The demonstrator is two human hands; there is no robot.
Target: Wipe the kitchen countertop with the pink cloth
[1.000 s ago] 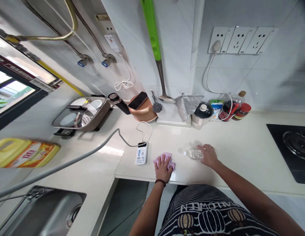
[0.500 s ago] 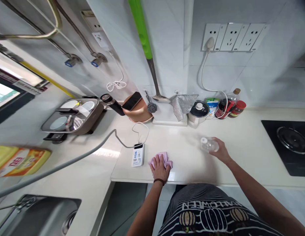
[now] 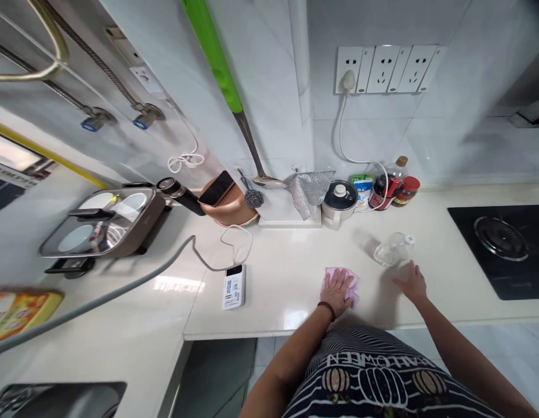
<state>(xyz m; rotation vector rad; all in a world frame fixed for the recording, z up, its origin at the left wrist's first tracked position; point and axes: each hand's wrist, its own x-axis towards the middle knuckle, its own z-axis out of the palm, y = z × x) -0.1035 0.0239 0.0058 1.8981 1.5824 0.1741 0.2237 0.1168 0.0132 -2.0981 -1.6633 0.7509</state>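
Observation:
My left hand [image 3: 336, 290] presses a pink cloth [image 3: 351, 282] onto the white countertop, its fingers closed over the bunched fabric. To its right, my right hand [image 3: 412, 284] is beside a clear plastic bottle [image 3: 393, 251] with a white cap. The bottle is tilted, its base toward the left and its cap toward the upper right. Thumb and fingers of my right hand are apart and not wrapped round the bottle; whether the fingertips touch it I cannot tell.
A white power bank [image 3: 234, 287] with a cable lies left of the cloth. Behind stand a copper-coloured pot [image 3: 234, 209] with a phone on it, a small lidded pot [image 3: 339, 200] and red-lidded jars [image 3: 406, 191]. The black cooktop [image 3: 504, 244] is at right, the sink [image 3: 60, 400] at lower left.
My left hand and the cloth have slid right along the counter. The bottle, earlier gripped in my right hand with its cap leftward, now points its cap right, and that hand has loosened.

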